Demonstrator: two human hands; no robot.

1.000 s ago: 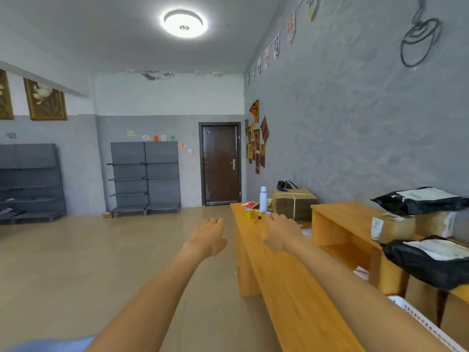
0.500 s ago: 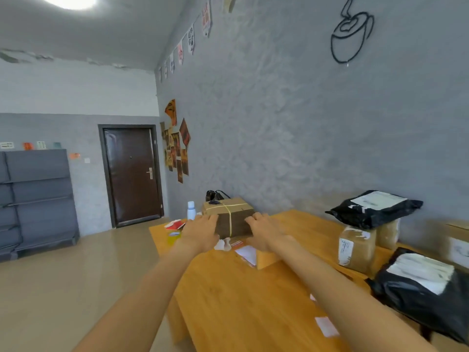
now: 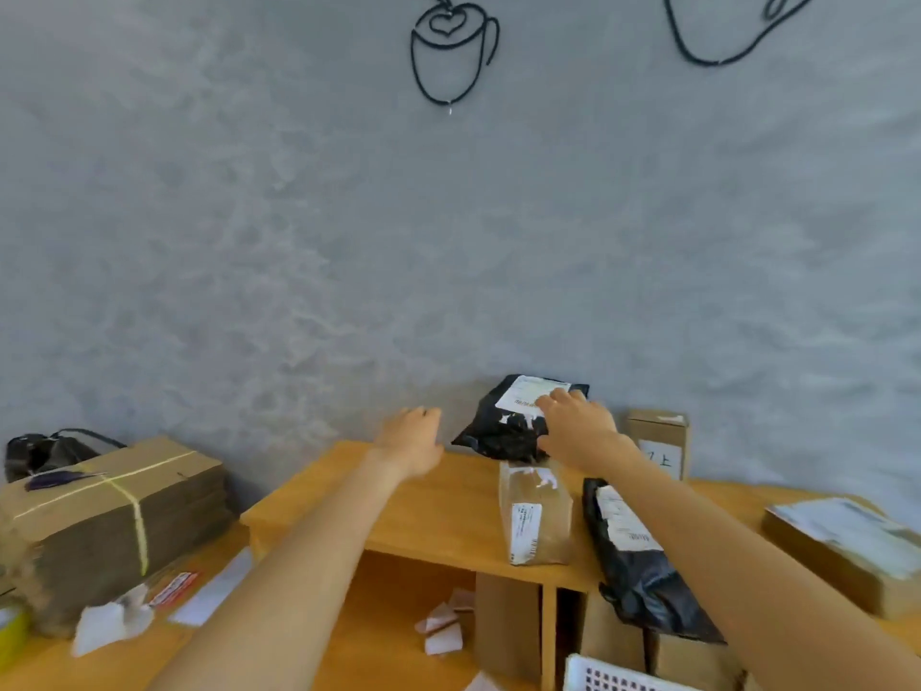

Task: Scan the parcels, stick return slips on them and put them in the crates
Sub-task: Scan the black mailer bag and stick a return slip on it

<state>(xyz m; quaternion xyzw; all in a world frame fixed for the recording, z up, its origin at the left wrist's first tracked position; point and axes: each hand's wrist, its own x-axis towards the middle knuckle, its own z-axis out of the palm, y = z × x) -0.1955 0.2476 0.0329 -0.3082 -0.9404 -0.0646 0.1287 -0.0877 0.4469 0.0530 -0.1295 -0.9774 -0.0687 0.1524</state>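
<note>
A black plastic parcel (image 3: 503,431) with a white label lies on top of a small brown box parcel (image 3: 536,516) on the raised wooden shelf (image 3: 438,511), against the grey wall. My right hand (image 3: 573,426) rests flat on the black parcel's label, fingers straight. My left hand (image 3: 413,436) hovers open just left of that parcel, holding nothing. A second black bag parcel (image 3: 638,561) lies to the right under my right forearm. A flat brown parcel (image 3: 847,546) sits at the far right. A white crate's corner (image 3: 613,678) shows at the bottom.
A tied bundle of flat cardboard (image 3: 109,511) stands at the left with a black bag (image 3: 45,451) behind it. Paper slips and crumpled backing papers (image 3: 114,620) lie on the lower table. An upright brown box (image 3: 658,441) stands by the wall.
The view has swung right from the room and door to the wall and shelf. Both hands have reached forward to the black parcel; my right hand now lies on it.
</note>
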